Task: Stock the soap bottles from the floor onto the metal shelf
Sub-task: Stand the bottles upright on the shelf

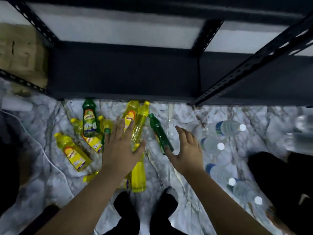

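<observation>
Several soap bottles lie in a heap on the marble floor (50,180) below the dark metal shelf (125,77). A green one with a label (89,119) lies at the heap's back left. Yellow ones (72,152) (139,122) lie around it. A second green bottle (160,133) lies to the right. My left hand (121,146) hovers flat over the yellow bottles, fingers spread, holding nothing. My right hand (186,148) is open just right of the second green bottle, thumb close to its base. The shelf board in front carries no bottles.
Several clear water bottles with white caps (227,128) lie on the floor at the right. A cardboard box (20,53) sits at the left by the shelf. A white cable (49,160) crosses the floor on the left. My dark shoes (145,212) stand below the heap.
</observation>
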Tool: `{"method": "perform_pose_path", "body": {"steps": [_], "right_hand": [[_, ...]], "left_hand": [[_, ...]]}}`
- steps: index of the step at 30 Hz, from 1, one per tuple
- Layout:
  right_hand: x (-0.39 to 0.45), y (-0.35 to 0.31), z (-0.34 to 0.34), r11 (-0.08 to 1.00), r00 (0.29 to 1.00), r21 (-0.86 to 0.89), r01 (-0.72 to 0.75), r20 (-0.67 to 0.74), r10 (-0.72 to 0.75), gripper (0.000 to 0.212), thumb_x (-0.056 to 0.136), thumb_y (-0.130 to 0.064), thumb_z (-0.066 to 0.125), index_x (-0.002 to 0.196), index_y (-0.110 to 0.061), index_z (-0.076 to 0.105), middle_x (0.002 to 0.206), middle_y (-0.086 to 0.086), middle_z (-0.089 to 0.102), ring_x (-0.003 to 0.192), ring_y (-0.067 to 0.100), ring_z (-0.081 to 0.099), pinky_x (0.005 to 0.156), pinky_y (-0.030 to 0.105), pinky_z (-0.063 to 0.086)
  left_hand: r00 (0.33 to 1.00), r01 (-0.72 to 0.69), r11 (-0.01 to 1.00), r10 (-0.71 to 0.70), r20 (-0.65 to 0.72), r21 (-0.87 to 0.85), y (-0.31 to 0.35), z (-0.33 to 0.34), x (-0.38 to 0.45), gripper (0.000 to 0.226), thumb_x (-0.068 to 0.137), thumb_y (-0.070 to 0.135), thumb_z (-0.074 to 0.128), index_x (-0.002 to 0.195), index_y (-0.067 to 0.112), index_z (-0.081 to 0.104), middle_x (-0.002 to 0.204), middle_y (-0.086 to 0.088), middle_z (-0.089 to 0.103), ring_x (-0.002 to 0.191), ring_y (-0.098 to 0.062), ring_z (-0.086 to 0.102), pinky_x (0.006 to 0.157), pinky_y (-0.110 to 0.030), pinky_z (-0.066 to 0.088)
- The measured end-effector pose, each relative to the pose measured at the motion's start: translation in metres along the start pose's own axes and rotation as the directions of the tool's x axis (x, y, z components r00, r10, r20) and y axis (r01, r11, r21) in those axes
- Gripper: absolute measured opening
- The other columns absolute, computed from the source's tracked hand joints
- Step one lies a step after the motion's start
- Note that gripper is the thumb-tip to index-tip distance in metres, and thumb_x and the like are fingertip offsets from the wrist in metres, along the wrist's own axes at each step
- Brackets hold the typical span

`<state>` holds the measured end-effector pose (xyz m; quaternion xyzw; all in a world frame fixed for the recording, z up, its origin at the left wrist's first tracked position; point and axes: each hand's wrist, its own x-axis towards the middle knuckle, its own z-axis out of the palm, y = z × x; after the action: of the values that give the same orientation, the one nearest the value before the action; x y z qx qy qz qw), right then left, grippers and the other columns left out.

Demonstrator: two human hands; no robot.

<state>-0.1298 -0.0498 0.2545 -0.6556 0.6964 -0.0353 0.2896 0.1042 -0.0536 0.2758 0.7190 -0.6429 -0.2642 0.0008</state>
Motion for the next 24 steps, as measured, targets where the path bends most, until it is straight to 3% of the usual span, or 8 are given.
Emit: {"method": "perform_pose_path", "body": {"steps": [3,8,11,15,16,19,21,24], "right_hand": [[0.050,0.030,0.061,1.000,0.999,-0.002,-0.028,0.025,0.028,0.086,0.089,-0.069,0.046,0.162,-0.028,0.028,0.156,0.001,0.045,0.144,0.028,0.040,0.112,0.051,0.043],[0.125,0.061,0.149,0.998,1.000,0.059,-0.029,-0.001,0.029,0.081,0.094,-0.059,0.061,0.162,-0.028,0.028,0.154,0.002,0.046,0.141,0.027,0.043,0.109,0.046,0.046],[0.151,0.081,0.191,0.993,0.998,0.119,-0.028,-0.059,0.035,0.075,0.094,-0.057,0.063,0.158,-0.028,0.036,0.147,0.002,0.051,0.133,0.025,0.049,0.102,0.044,0.051],[0.163,0.111,0.247,0.995,0.998,0.083,-0.052,-0.029,0.054,0.075,0.088,-0.066,0.062,0.152,-0.030,0.044,0.138,-0.001,0.054,0.126,0.024,0.054,0.094,0.043,0.053],[0.162,0.115,0.259,0.994,0.997,0.068,-0.082,-0.005,0.082,0.074,0.086,-0.067,0.063,0.149,-0.032,0.045,0.134,-0.003,0.056,0.122,0.024,0.056,0.091,0.041,0.054],[0.158,0.115,0.282,0.985,0.986,0.057,-0.166,-0.008,0.166,0.070,0.084,-0.065,0.063,0.145,-0.036,0.045,0.122,-0.003,0.062,0.108,0.027,0.065,0.082,0.039,0.055],[0.153,0.112,0.286,0.976,0.977,0.073,-0.206,-0.043,0.209,0.069,0.087,-0.060,0.064,0.146,-0.031,0.044,0.123,0.000,0.061,0.109,0.029,0.065,0.082,0.040,0.054],[0.145,0.115,0.279,0.929,0.924,0.115,-0.351,-0.114,0.364,0.063,0.087,-0.054,0.067,0.138,-0.023,0.043,0.126,0.005,0.055,0.115,0.032,0.058,0.088,0.045,0.052]], "left_hand": [[0.999,0.032,0.999,-0.031,0.015,-0.030,-0.022,0.067,0.051,0.087,0.093,0.075,0.030,0.166,0.031,0.016,0.174,-0.003,0.007,0.160,-0.029,0.007,0.128,-0.055,0.012],[0.999,0.010,1.000,-0.011,-0.039,-0.013,-0.044,0.161,0.129,0.076,0.104,0.055,0.045,0.166,0.021,0.018,0.174,-0.005,0.010,0.160,-0.028,0.008,0.129,-0.047,0.011],[0.997,-0.026,0.999,0.024,-0.067,-0.041,-0.054,0.205,0.164,0.072,0.103,0.037,0.055,0.163,0.012,0.025,0.170,-0.010,0.022,0.157,-0.030,0.022,0.126,-0.044,0.027],[0.997,-0.038,0.994,0.044,-0.056,0.105,-0.068,0.266,0.187,0.079,0.101,0.027,0.054,0.165,0.009,0.012,0.172,-0.016,0.011,0.158,-0.034,0.015,0.126,-0.045,0.022],[0.996,-0.036,0.990,0.046,-0.075,0.140,-0.069,0.277,0.190,0.081,0.098,0.024,0.059,0.164,0.006,0.016,0.170,-0.021,0.016,0.156,-0.038,0.021,0.125,-0.046,0.024],[0.968,-0.016,0.965,0.081,-0.239,0.264,-0.069,0.293,0.199,0.072,0.083,0.027,0.074,0.147,0.004,0.050,0.141,-0.023,0.054,0.122,-0.041,0.055,0.101,-0.048,0.047],[0.939,-0.064,0.962,0.148,-0.310,0.264,-0.065,0.290,0.204,0.050,0.083,0.032,0.074,0.124,0.009,0.060,0.120,-0.018,0.059,0.102,-0.036,0.056,0.083,-0.045,0.048],[0.910,-0.215,0.951,0.277,-0.308,0.220,-0.057,0.287,0.207,0.036,0.085,0.034,0.074,0.112,0.012,0.065,0.106,-0.013,0.060,0.095,-0.036,0.057,0.075,-0.043,0.048]]}}
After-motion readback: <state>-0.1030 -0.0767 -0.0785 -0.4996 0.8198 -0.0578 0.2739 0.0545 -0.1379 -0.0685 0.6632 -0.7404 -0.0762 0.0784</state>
